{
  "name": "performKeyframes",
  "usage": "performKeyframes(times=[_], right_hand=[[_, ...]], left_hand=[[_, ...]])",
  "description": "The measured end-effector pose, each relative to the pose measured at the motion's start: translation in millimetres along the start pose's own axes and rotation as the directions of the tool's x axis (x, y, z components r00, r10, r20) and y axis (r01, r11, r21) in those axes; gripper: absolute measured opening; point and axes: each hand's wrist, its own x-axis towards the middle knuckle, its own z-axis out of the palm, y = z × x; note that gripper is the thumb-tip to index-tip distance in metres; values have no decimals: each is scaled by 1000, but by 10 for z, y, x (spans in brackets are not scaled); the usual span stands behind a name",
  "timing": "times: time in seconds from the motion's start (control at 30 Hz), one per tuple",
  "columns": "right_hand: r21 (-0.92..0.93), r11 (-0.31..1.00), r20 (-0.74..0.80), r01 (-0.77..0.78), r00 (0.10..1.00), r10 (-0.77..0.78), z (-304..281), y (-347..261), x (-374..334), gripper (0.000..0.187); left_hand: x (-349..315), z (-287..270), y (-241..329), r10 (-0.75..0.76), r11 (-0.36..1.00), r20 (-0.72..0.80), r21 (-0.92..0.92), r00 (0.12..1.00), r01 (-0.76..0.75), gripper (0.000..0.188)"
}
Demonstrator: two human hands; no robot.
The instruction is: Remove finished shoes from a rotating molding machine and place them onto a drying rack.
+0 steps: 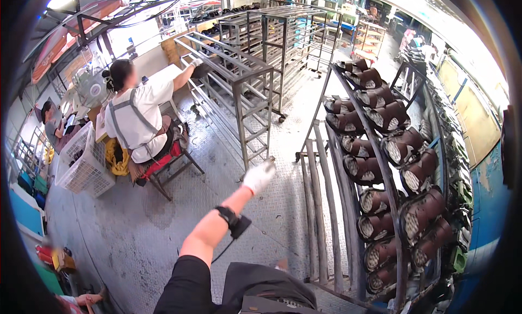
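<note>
My left hand (258, 176), in a white glove, is stretched forward over the metal floor, near the lower end of a grey metal rack (239, 104). Its fingers look loosely extended, and I make out nothing held in them. A black device is strapped round my left wrist (232, 221), with a cable hanging from it. My right hand is out of view. To the right stands a tall shoe rack (386, 183), apart from my hand, filled with brown shoes (375, 170) in slanted rows.
At the left a co-worker (138, 113) sits on a stool (176, 170), one gloved hand reaching to the grey rack with a dark item. A white plastic basket (87, 159) stands beside them. More racks (293, 47) stand behind. Another person (54, 126) sits farther left.
</note>
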Motion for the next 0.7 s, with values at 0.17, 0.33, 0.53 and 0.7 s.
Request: performKeyframes(times=[0.17, 0.33, 0.53, 0.7], right_hand=[[-129, 992, -41, 12, 999, -18, 767, 421, 127, 45], [-179, 983, -14, -39, 999, 37, 1582, 1108, 577, 45], [-223, 971, -3, -85, 996, 87, 2303, 1636, 940, 45], [-258, 962, -7, -86, 996, 88, 2501, 1802, 1017, 45]], left_hand=[[1394, -969, 62, 262, 954, -416, 250, 871, -168, 34], [2444, -1422, -31, 344, 827, -443, 561, 828, -44, 50], [3259, -1661, -202, -42, 777, -358, 575, 933, 256, 59], [3430, -1639, -374, 62, 714, -384, 662, 921, 227, 36]])
